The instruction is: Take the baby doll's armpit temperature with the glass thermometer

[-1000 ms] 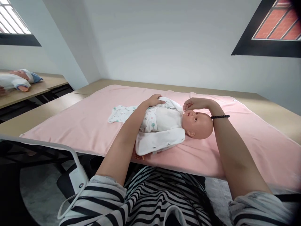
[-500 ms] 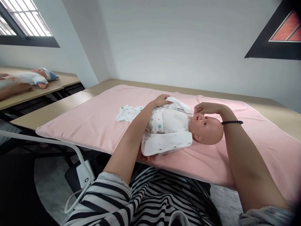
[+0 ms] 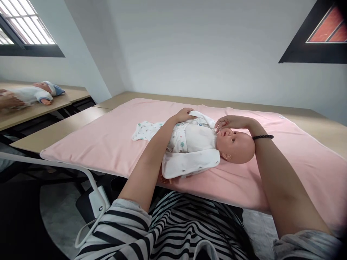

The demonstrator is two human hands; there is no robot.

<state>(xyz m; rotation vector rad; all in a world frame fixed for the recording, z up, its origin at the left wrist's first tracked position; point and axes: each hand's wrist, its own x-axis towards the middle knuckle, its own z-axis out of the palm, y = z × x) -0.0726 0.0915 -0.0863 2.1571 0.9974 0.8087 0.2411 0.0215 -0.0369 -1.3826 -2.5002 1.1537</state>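
The left hand [image 3: 185, 114] lies palm down on the far side of the baby doll [image 3: 206, 146], fingers loosely curled over the folded edge of the white garment [image 3: 189, 144] at the doll's chest; whether it grips the fabric or only presses on it cannot be told. The right hand [image 3: 230, 122] is held above the doll's face, fingers bent and drawn together at the tips near the garment's neckline, just beside the doll's mouth. What the fingertips pinch, if anything, is too small to tell. A black bead bracelet [image 3: 262, 137] circles the right wrist.

The doll lies on its back, head toward the right, near the front edge of the pink blanket [image 3: 108, 144]. Its garment is white with small printed figures, and one front panel lies opened out toward the viewer. The blanket covers a light wooden table [image 3: 311, 121].

On another table [image 3: 40, 108] at the left, well apart, a second doll [image 3: 35, 93] lies; another person's hand [image 3: 8, 101] touches it. A white cable [image 3: 67, 168] runs below the table edge.
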